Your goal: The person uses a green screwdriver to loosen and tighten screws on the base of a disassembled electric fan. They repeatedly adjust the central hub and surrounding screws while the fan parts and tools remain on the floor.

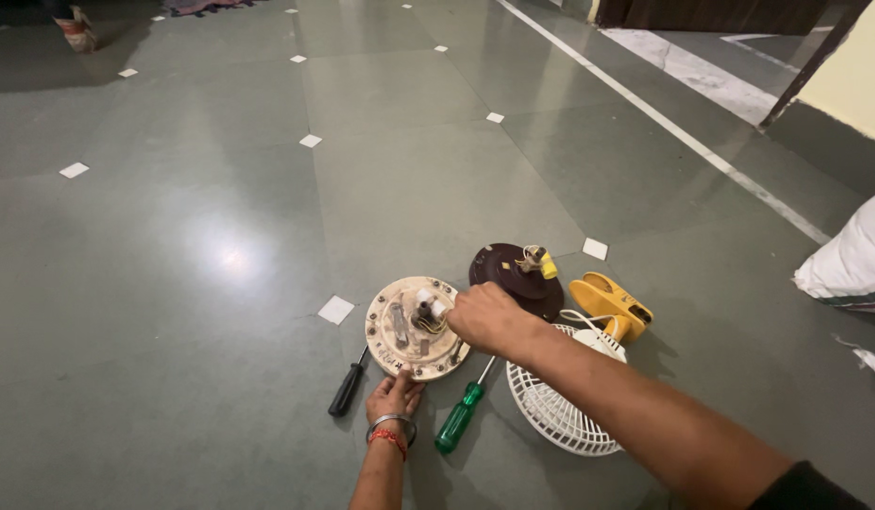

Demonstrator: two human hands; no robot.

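Observation:
A round cream motor housing (399, 331) lies on the floor with wires and a white part at its centre. My left hand (394, 397) presses on its near rim; a metal bangle and red thread are on that wrist. My right hand (487, 318) reaches across with fingers closed at the housing's right side, near the centre wires; what it grips is hidden. A dark brown round cover (503, 269) with a yellow-tipped shaft lies just behind my right hand.
A black-handled screwdriver (347, 388) and a green-handled screwdriver (459, 416) lie on the grey tiled floor in front of the housing. A white fan grille (551, 411) and a yellow fan part (609, 302) lie to the right. A white sack (853, 260) sits at the far right.

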